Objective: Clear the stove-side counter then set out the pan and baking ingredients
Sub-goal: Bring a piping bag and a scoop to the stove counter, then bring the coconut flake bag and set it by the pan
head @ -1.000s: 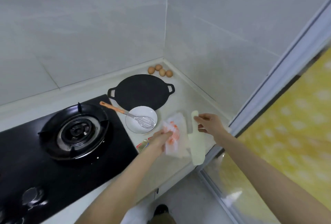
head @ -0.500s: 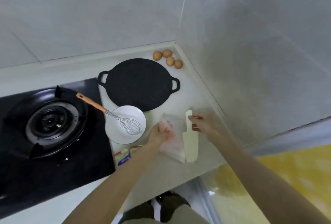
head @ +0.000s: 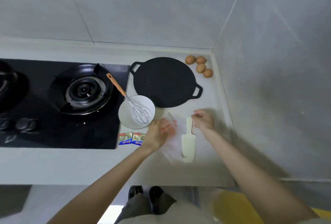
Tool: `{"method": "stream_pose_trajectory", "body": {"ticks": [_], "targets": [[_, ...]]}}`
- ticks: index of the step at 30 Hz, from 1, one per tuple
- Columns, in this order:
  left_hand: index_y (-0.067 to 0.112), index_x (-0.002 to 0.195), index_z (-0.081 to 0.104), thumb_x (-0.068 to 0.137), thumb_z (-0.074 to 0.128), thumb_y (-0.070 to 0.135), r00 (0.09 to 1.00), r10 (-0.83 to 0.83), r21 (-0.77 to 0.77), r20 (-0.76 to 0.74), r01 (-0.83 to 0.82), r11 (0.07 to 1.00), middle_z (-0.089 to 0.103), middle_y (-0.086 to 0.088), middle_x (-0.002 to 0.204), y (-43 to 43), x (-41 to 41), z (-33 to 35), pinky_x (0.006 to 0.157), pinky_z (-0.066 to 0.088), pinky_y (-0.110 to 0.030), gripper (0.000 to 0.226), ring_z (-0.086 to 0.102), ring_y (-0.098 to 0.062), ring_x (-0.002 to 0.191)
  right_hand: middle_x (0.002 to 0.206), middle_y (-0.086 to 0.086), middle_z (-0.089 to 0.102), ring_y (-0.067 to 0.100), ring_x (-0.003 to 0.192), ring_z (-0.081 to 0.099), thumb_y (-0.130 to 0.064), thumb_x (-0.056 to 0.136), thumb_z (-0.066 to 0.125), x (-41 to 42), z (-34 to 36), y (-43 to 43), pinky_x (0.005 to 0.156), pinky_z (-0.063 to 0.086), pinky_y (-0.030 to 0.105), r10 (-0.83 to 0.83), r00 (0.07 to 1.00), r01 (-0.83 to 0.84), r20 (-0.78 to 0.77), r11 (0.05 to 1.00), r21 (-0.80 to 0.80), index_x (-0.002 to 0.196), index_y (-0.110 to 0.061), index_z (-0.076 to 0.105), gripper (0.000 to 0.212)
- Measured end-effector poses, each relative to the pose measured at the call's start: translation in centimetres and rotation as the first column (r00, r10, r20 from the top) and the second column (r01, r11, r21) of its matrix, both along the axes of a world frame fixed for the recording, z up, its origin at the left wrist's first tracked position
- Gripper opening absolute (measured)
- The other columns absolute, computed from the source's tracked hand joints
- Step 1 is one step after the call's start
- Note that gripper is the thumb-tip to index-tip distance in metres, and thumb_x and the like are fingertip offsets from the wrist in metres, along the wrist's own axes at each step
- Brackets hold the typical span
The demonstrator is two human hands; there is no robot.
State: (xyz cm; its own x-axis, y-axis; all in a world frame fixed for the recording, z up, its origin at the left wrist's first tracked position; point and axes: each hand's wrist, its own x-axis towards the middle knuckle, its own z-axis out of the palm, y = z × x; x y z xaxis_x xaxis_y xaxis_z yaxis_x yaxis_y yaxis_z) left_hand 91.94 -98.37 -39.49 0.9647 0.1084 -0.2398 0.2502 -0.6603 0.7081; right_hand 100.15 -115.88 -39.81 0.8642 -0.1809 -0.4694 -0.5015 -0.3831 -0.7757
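Head view: just in front of the black pan, the left hand curls its fingers into a clear bag lying beside a cream spatula. The right hand is loosely curled by the spatula's handle — whether it grips is too blurred to tell. Eggs sit at the pan's far right.

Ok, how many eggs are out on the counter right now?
4 eggs, clustered in the back right corner of the counter beside the black pan: two side by side at the back, two trailing forward along the wall. None appears hidden.
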Motion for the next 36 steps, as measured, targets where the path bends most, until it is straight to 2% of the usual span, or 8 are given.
{"method": "stream_pose_trajectory", "body": {"ticks": [5,12,15,19,23,29,33,36], "targets": [[0.015,0.128,0.056,0.091,0.055,0.011,0.992,0.129,-0.115,0.003,-0.128,0.985,0.061,0.0,0.126,1.5,-2.8,3.7,0.093,0.046,-0.03,0.037,0.059,-0.021,0.111,0.102,0.005,0.062,0.018,0.08,0.061,-0.009,0.09,0.058,1.1,4.6,2.9,0.06,0.05,0.021,0.181,0.976,-0.196,0.126,0.973,0.123,0.111,-0.012,0.063,0.021],[0.023,0.119,0.061,0.092,0.053,0.011,0.921,0.378,-0.264,0.088,-0.345,0.901,0.067,0.009,0.107,7.7,-6.9,8.5,0.061,0.045,-0.006,0.03,0.063,-0.009,0.091,0.095,0.003,0.069,0.012,0.069,0.06,-0.009,0.089,0.059,-0.6,10.6,11.7,0.067,0.054,0.024,0.523,0.822,-0.56,0.224,0.813,0.16,0.103,-0.016,0.066,0.017],[0.024,0.118,0.061,0.093,0.054,0.015,0.873,0.47,-0.229,0.13,-0.435,0.871,0.068,0.01,0.106,11.4,-10.0,10.1,0.071,0.047,-0.01,0.028,0.063,-0.004,0.087,0.094,0.006,0.069,0.012,0.068,0.059,-0.008,0.089,0.06,-2.8,11.9,16.6,0.063,0.051,0.022,0.636,0.731,-0.678,0.246,0.717,0.161,0.101,-0.015,0.066,0.016],[0.022,0.121,0.057,0.095,0.052,0.015,0.757,0.636,-0.234,0.149,-0.598,0.767,0.067,0.008,0.107,17.1,-16.6,11.2,0.066,0.044,-0.005,0.028,0.061,0.0,0.085,0.094,0.002,0.069,0.01,0.072,0.058,-0.009,0.092,0.057,-8.0,12.7,24.0,0.065,0.051,0.021,0.788,0.565,-0.825,0.245,0.549,0.136,0.107,-0.014,0.064,0.018],[0.024,0.121,0.057,0.095,0.052,0.018,0.594,0.795,-0.252,0.124,-0.756,0.604,0.067,0.007,0.11,23.0,-25.6,11.4,0.077,0.052,-0.022,0.027,0.064,-0.009,0.093,0.095,0.0,0.071,0.01,0.073,0.059,-0.011,0.09,0.057,-15.1,12.7,32.0,0.072,0.053,0.025,0.905,0.357,-0.934,0.232,0.339,0.116,0.102,-0.019,0.066,0.018],[0.022,0.12,0.059,0.094,0.053,0.018,0.368,0.918,-0.255,0.144,-0.883,0.394,0.068,0.005,0.108,32.1,-41.7,11.5,0.079,0.052,-0.022,0.027,0.063,-0.012,0.1,0.098,0.006,0.071,0.014,0.072,0.06,-0.009,0.09,0.056,-28.5,12.8,45.2,0.075,0.053,0.029,0.972,0.073,-0.995,0.225,0.055,0.085,0.105,-0.015,0.066,0.02],[0.017,0.122,0.058,0.095,0.053,0.018,0.242,0.959,-0.265,0.144,-0.925,0.273,0.066,0.001,0.112,37.1,-50.9,12.3,0.075,0.048,-0.018,0.027,0.063,-0.015,0.098,0.098,0.009,0.071,0.016,0.075,0.062,-0.011,0.089,0.058,-37.1,12.9,52.1,0.078,0.055,0.033,0.974,-0.041,-0.996,0.224,-0.057,0.062,0.101,-0.018,0.066,0.017],[0.018,0.121,0.059,0.095,0.053,0.018,0.136,0.98,-0.257,0.147,-0.951,0.171,0.065,0.0,0.112,40.8,-58.5,12.7,0.075,0.046,-0.019,0.026,0.062,-0.015,0.099,0.095,0.001,0.071,0.011,0.075,0.063,-0.013,0.091,0.058,-44.4,13.1,57.6,0.071,0.055,0.024,0.967,-0.125,-0.986,0.222,-0.146,0.081,0.105,-0.018,0.066,0.017]]}}
